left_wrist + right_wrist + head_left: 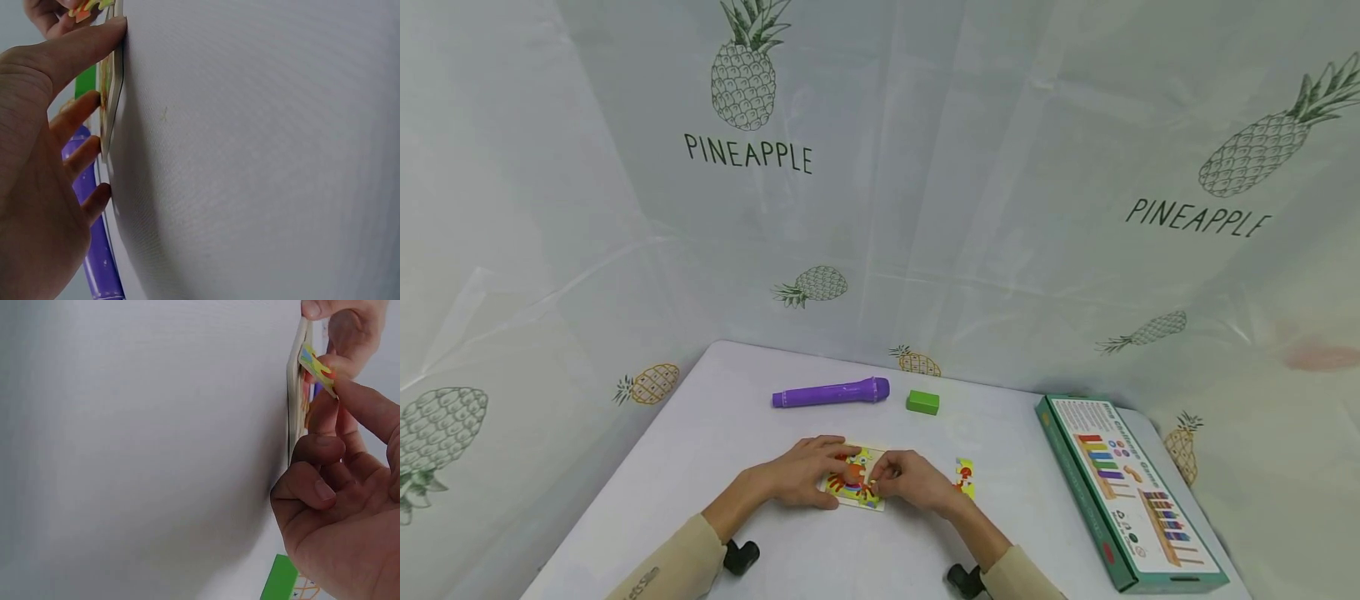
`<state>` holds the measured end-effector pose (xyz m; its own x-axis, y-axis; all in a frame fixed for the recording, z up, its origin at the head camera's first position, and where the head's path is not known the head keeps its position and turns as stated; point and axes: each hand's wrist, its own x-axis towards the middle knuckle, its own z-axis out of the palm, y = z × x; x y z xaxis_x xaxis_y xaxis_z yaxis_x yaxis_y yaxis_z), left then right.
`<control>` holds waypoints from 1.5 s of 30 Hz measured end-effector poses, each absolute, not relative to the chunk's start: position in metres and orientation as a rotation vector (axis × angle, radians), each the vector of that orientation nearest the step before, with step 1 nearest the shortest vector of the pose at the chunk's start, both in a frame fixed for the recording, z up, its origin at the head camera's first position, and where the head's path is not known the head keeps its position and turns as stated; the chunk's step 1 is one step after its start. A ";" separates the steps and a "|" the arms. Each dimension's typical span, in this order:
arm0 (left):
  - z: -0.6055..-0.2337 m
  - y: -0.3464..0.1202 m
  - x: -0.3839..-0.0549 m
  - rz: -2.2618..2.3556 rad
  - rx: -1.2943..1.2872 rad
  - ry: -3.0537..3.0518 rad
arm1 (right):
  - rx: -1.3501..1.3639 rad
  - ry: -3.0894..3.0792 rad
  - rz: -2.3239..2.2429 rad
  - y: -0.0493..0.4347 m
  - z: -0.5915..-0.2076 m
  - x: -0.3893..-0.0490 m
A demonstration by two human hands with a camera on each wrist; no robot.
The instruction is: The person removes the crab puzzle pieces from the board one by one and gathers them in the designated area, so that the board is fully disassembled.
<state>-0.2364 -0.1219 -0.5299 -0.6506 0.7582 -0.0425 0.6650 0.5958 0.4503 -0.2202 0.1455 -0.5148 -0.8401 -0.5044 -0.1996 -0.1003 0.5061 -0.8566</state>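
Right hand (917,481) pinches puzzle piece (317,369), tilted over the board (293,387) on the table (835,558); it could slip or jam if misangled, or if the left hand's (805,472) loosely spread fingers let the board slide.

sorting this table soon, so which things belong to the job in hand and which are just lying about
In the job:
puzzle board, touched by the left hand
puzzle piece, pinched by the right hand
loose puzzle pieces, probably

Just lying about, it seems:
purple microphone
green block
green-edged box
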 end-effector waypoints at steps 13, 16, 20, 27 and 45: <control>-0.527 -0.121 -0.235 0.571 1.167 2.596 | -0.461 2.382 -1.241 0.196 -0.497 -0.223; -0.526 -0.121 -0.235 0.563 1.172 2.598 | -0.423 2.389 -1.225 0.213 -0.493 -0.223; -0.526 -0.121 -0.236 0.551 1.178 2.607 | -0.416 2.367 -1.230 0.235 -0.491 -0.222; -0.527 -0.121 -0.235 0.585 1.161 2.586 | -0.434 2.291 -1.219 0.266 -0.494 -0.215; -0.526 -0.121 -0.234 0.578 1.173 2.595 | -0.478 2.383 -1.098 0.288 -0.510 -0.208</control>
<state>-0.2340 -0.1208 -0.5264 -0.6509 0.7575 -0.0501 0.6647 0.6005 0.4444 -0.2080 0.2882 -0.5099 -0.8287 -0.4909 -0.2688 -0.1145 0.6189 -0.7771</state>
